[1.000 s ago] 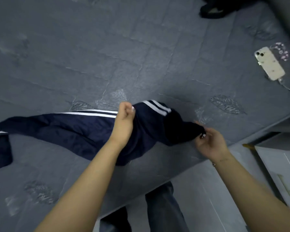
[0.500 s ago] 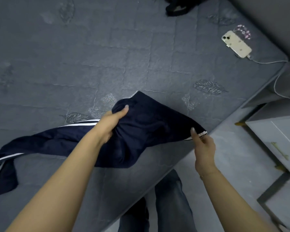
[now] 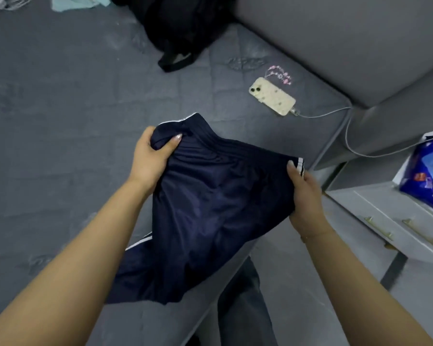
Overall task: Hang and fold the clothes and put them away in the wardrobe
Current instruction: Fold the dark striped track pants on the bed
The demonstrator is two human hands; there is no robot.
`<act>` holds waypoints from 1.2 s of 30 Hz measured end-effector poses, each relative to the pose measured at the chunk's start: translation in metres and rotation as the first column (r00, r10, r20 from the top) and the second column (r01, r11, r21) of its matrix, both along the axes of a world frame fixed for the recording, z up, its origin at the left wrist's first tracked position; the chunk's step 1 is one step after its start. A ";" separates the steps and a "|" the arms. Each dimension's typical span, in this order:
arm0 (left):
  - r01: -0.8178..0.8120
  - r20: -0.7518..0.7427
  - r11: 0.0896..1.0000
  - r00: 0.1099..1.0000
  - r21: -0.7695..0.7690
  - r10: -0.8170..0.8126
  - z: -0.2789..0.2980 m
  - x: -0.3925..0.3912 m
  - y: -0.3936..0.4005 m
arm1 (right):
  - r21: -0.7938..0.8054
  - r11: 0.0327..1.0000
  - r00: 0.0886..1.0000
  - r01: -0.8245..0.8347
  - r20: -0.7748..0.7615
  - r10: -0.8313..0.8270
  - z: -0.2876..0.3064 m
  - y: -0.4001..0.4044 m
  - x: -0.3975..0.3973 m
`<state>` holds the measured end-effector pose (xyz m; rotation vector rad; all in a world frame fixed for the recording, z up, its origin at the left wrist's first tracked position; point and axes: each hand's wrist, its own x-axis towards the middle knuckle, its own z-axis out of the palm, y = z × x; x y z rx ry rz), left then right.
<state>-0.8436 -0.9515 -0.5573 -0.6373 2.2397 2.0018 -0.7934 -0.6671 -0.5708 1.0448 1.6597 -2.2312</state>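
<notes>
Both hands are working the navy track pants (image 3: pixel 210 211) right at the waistband: the left hand (image 3: pixel 151 161) is bunching the far-left corner, fingers curled under the cloth and the thumb pressing down on top, while the right hand (image 3: pixel 305 196) is pinching the opposite corner, thumb lying flat on the fabric just beside the white stripes, fingers tucked behind it. The waistband is stretching taut between the two hands, and the rest of the pants is hanging down toward the person, draping over the near edge of the bed (image 3: pixel 60 121) with a striped leg trailing off below the left forearm. Beyond the right hand, well apart from it, a pale phone (image 3: pixel 271 96) is lying on the grey quilted mattress with a charging cable (image 3: pixel 335 112) running off its end toward the bedside. Further out past the left hand, a black bag (image 3: pixel 180 28) is sitting against the grey headboard (image 3: pixel 335 41). Out to the right of the right hand, a white drawer unit (image 3: pixel 385 216) with gold handles is standing beside the bed, and a blue plastic packet (image 3: pixel 428 176) is resting on top of it
</notes>
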 end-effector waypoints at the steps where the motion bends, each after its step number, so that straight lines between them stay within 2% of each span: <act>1: 0.018 -0.001 1.000 1.000 -0.016 -0.018 0.000 -0.022 0.014 | 0.022 1.000 1.000 -0.007 -0.005 0.007 0.000 0.016 -0.022; 8: 0.005 0.052 1.000 0.999 0.010 -0.005 -0.028 -0.167 0.081 | 0.082 0.996 0.999 0.041 0.001 -0.042 -0.035 0.079 -0.164; 11: 0.047 0.126 0.998 0.991 0.043 -0.052 -0.056 -0.195 0.092 | 0.148 0.988 0.999 -0.035 0.025 0.031 -0.066 0.082 -0.199; 14: 0.141 0.248 0.990 0.958 0.026 -0.143 -0.086 -0.188 0.091 | 0.311 0.927 0.977 -0.208 0.108 0.183 -0.087 0.071 -0.200; 16: 0.194 0.290 0.981 0.939 0.000 -0.186 -0.102 -0.164 0.082 | 0.478 0.804 0.935 -0.355 0.177 0.307 -0.094 0.059 -0.179; 19: 0.322 0.296 0.929 0.919 -0.185 -0.260 -0.112 -0.112 0.055 | 0.703 0.547 0.852 -0.454 0.162 0.498 -0.092 0.032 -0.132; 22: 0.524 0.344 0.757 0.846 -0.391 -0.408 -0.117 -0.051 0.014 | 0.740 0.399 0.719 -0.541 0.162 0.676 -0.082 -0.005 -0.079; 24: 0.568 0.358 0.683 0.822 -0.459 -0.443 -0.116 -0.008 -0.016 | 0.782 0.255 0.620 -0.568 0.203 0.758 -0.078 -0.032 -0.045; 26: 0.581 0.373 0.662 0.813 -0.474 -0.447 -0.115 0.038 -0.046 | 0.804 0.114 0.522 -0.584 0.264 0.811 -0.077 -0.060 -0.013; 28: 0.580 0.396 0.668 0.812 -0.467 -0.428 -0.114 0.086 -0.074 | 0.781 0.020 0.438 -0.624 0.329 0.836 -0.076 -0.088 0.021; 30: 0.569 0.414 0.671 0.818 -0.475 -0.401 -0.115 0.136 -0.106 | 0.753 -0.025 0.386 -0.657 0.364 0.848 -0.074 -0.118 0.056; 33: 0.551 0.481 0.646 0.821 -0.528 -0.308 -0.120 0.211 -0.161 | 0.751 -0.021 0.379 -0.660 0.358 0.853 -0.069 -0.167 0.110; 34: 0.533 0.508 0.651 0.824 -0.541 -0.252 -0.121 0.235 -0.179 | 0.735 0.014 0.392 -0.678 0.346 0.852 -0.068 -0.184 0.128; 36: 0.478 0.527 0.687 0.834 -0.548 -0.161 -0.121 0.277 -0.207 | 0.640 0.163 0.450 -0.751 0.316 0.835 -0.068 -0.218 0.160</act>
